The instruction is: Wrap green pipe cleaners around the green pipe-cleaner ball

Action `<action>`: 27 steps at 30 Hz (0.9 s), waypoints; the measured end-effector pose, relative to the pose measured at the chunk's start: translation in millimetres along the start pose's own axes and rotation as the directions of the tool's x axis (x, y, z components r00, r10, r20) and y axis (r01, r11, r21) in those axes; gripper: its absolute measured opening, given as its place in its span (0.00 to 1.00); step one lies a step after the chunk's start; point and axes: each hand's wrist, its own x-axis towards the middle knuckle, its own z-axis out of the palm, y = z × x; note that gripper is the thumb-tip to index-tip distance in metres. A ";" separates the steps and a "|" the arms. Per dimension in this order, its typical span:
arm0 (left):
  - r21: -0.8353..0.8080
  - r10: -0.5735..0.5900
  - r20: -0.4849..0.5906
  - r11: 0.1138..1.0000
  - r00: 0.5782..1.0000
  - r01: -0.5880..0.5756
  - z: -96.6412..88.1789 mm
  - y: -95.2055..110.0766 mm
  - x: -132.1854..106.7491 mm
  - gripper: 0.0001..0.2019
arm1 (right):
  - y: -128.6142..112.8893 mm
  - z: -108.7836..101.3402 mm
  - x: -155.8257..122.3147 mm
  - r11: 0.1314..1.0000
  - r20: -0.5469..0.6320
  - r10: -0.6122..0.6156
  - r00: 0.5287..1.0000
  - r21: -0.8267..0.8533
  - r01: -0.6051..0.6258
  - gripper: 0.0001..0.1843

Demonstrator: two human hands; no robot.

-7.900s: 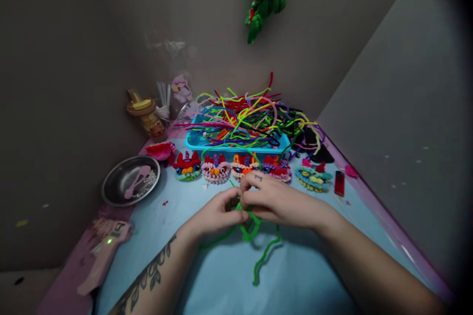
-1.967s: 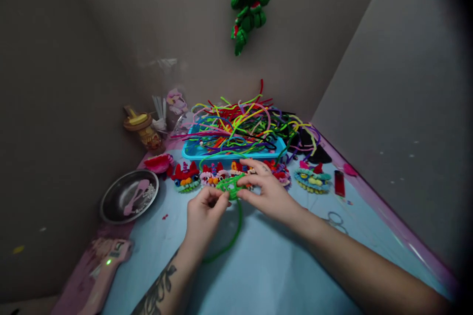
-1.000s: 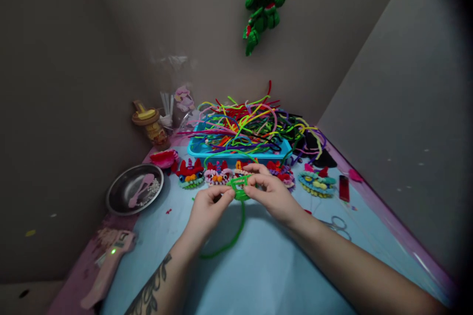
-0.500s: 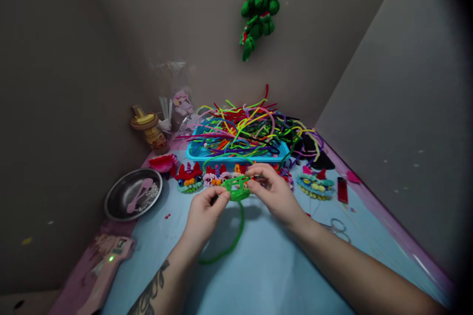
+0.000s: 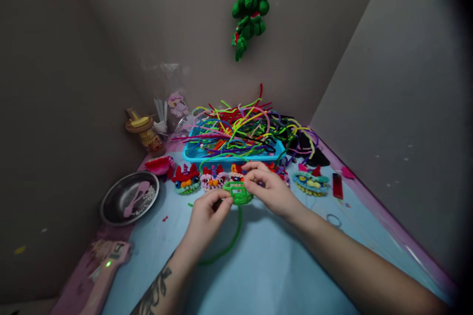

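Both my hands meet over the blue table top, pinching a green pipe-cleaner piece bent into a small woven shape. My left hand grips its left side with thumb and fingers closed. My right hand pinches its right side, fingers curled. A long green tail of the pipe cleaner hangs down and curves left across the table under my left wrist.
A row of small pipe-cleaner faces lies behind my hands. A blue tray heaped with coloured pipe cleaners stands at the back. A metal bowl sits left, a red lighter and scissors right. A green figure hangs on the wall.
The green pipe cleaner, loose and wavy on the table earlier, is now wound into a compact shape held up between my fingers. My hands shifted slightly toward the faces; the free tail is shorter.
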 end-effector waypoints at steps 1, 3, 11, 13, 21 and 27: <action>0.019 0.043 -0.017 0.999 0.999 -0.042 -0.6 -1.2 -0.1 0.06 | -0.2 -0.2 -0.1 1.000 -0.002 -0.011 1.000 -0.009 0.011 0.10; 0.088 0.152 -0.112 0.986 0.982 -0.143 -3.0 -2.4 -0.5 0.04 | -2.6 0.1 -1.4 0.998 -0.022 -0.046 0.999 -0.050 0.044 0.09; 0.370 0.430 -0.062 0.848 0.901 -0.379 -2.9 7.1 -7.7 0.05 | -16.3 13.7 -18.1 0.947 0.041 -0.220 0.975 -0.231 0.224 0.06; 0.343 0.391 -0.045 0.870 0.919 -0.354 -1.0 7.3 -7.9 0.03 | -14.0 16.4 -19.5 0.950 0.030 -0.213 0.977 -0.228 0.215 0.06; 0.045 0.059 -0.603 0.998 0.796 -0.039 -41.3 2.7 -0.9 0.06 | -20.2 -4.5 8.0 0.954 -0.089 -0.255 0.963 -0.188 0.235 0.12; -0.248 -0.133 -0.778 0.963 0.614 -0.105 -55.6 -8.2 8.8 0.08 | -50.2 -70.2 16.2 0.976 -0.340 -0.182 0.923 -0.177 0.127 0.13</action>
